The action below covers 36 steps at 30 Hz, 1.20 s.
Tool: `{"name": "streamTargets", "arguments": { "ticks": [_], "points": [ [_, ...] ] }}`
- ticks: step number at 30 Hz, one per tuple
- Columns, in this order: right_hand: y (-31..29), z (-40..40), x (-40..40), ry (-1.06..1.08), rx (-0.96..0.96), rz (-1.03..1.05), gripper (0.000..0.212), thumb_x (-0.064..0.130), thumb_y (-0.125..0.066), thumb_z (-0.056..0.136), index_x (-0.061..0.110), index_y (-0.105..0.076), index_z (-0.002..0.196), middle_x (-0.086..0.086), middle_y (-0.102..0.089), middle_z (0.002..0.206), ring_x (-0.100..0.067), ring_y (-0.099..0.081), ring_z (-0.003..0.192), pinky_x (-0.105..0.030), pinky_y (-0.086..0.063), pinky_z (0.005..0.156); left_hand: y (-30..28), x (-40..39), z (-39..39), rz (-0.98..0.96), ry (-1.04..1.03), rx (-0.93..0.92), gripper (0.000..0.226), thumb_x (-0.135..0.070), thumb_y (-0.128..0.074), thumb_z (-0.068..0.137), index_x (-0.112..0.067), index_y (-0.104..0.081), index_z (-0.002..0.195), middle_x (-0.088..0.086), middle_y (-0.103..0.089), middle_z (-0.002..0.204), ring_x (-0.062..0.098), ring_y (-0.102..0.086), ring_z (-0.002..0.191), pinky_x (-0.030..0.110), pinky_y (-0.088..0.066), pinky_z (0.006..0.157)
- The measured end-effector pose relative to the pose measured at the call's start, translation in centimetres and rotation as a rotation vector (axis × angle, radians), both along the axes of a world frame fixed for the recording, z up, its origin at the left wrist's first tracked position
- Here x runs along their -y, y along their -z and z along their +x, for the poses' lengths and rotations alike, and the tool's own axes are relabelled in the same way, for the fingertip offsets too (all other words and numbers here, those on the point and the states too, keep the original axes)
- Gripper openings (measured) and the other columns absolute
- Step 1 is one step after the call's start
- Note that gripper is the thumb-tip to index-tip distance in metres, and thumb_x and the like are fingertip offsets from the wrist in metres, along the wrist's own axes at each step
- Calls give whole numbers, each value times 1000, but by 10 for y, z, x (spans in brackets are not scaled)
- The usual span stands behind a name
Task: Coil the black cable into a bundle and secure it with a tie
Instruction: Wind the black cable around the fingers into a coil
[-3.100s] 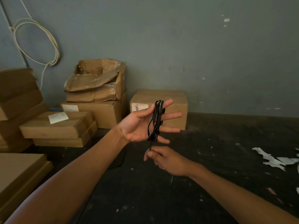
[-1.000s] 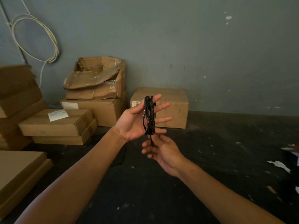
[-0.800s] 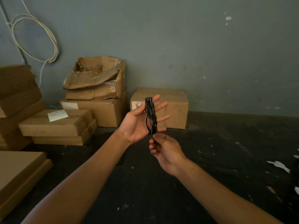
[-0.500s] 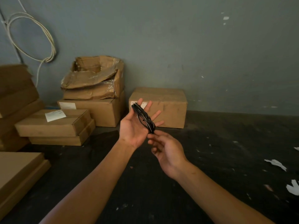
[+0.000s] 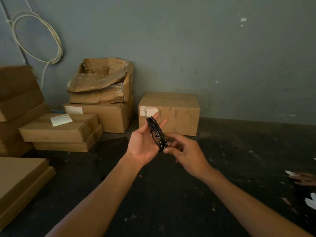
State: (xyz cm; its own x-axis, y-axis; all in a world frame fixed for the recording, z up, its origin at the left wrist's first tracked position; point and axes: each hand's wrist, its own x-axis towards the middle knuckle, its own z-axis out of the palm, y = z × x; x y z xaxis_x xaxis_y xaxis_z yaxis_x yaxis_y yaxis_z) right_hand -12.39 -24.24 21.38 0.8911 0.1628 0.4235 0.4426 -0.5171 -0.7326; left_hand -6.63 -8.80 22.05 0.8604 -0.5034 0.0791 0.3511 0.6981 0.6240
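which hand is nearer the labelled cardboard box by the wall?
Left. The left hand overlaps the labelled cardboard box in the image, fingertips over its front; the right hand sits lower, below its bottom edge.

Brown cardboard boxes (image 5: 59, 129) are stacked at the far left beside a crushed open box (image 5: 102, 82). A sealed labelled box (image 5: 179, 110) stands against the grey wall (image 5: 188, 48). White cord (image 5: 56, 47) loops there. Paper scraps (image 5: 310, 201) lie right on the dark floor (image 5: 171, 202).

Black cable (image 5: 157, 133): thin, glossy, wound into narrow elongated bundle of several loops, tilted w/ top end leaning left. Sits at frame centre, off the floor, lower end at approx. mid-frame.
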Motion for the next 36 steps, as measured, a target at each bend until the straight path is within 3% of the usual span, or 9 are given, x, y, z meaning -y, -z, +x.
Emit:
{"name": "streamTargets", "arguments": {
  "ticks": [3, 7, 11, 15, 19, 22, 24, 29, 36],
  "points": [
    [-2, 4, 7, -49, -66, -115, 40, 13, -71, 87, 26, -63, 124, 14, -60, 72, 9, -57, 63, -10, -40, 57, 5, -1, -1, 112, 47, 38, 45, -42, -36, 98, -28, -55, 137, 10, -53, 144, 40, -43, 134, 63, -25, 112],
    [11, 6, 11, -114, -135, 62, 33, 7, -71, 86, 27, -69, 113, 22, -65, 73, 3, -58, 68, -14, -46, 68, 8, 3, -3, 155, 45, 40, 45, -43, -34, 100, -28, -54, 138, 7, -50, 147, 39, -43, 135, 60, -21, 116],
    [20, 6, 9, -76, -153, 219, 30, 5, -71, 86, 26, -72, 108, 11, -69, 83, -8, -62, 80, -23, -51, 78, 4, 7, -4, 172, 7, 14, 45, -41, -33, 101, -25, -56, 137, 8, -51, 146, 32, -39, 138, 56, -20, 117],
    [24, 7, 6, -5, -166, 268, 21, 10, -75, 83, 20, -74, 101, -4, -65, 101, -21, -61, 94, -33, -51, 86, 1, 10, 2, 262, -71, 8, 44, -34, -32, 103, -13, -58, 131, 7, -62, 134, 19, -50, 131, 45, -28, 115],
    [24, 6, 1, -11, -219, 261, 15, 12, -71, 86, 24, -71, 96, 4, -62, 96, -2, -59, 86, -20, -44, 79, 1, 11, 10, 337, -87, -74, 40, -30, -40, 102, -7, -59, 128, 10, -69, 124, 19, -61, 120, 41, -40, 107],
    [24, 3, -3, -40, -277, 344, 12, 11, -68, 89, 22, -71, 95, 15, -66, 79, 9, -59, 69, -14, -42, 66, 0, 12, 13, 353, -78, -150, 38, -27, -45, 100, -5, -60, 127, 12, -71, 120, 21, -65, 114, 39, -47, 99],
    [24, 2, -4, -51, -317, 395, 12, 10, -66, 91, 20, -71, 97, 15, -67, 74, 10, -59, 64, -14, -42, 62, 2, 13, 12, 343, -84, -185, 38, -27, -45, 101, -3, -60, 126, 14, -71, 119, 22, -65, 115, 39, -47, 101],
    [24, 0, -7, -66, -364, 457, 16, 6, -66, 90, 19, -73, 96, 11, -68, 85, 12, -60, 66, -14, -43, 62, 10, 22, 10, 331, -108, -238, 41, -31, -45, 101, -2, -62, 125, 14, -69, 122, 21, -63, 117, 41, -39, 111],
    [28, -3, -7, -36, -401, 430, 16, 5, -63, 92, 15, -73, 99, 11, -67, 83, 15, -59, 62, -12, -43, 59, 20, 30, 10, 379, -134, -333, 37, -34, -61, 93, -3, -69, 112, 16, -72, 112, 25, -68, 106, 40, -56, 87]
  ]
}}
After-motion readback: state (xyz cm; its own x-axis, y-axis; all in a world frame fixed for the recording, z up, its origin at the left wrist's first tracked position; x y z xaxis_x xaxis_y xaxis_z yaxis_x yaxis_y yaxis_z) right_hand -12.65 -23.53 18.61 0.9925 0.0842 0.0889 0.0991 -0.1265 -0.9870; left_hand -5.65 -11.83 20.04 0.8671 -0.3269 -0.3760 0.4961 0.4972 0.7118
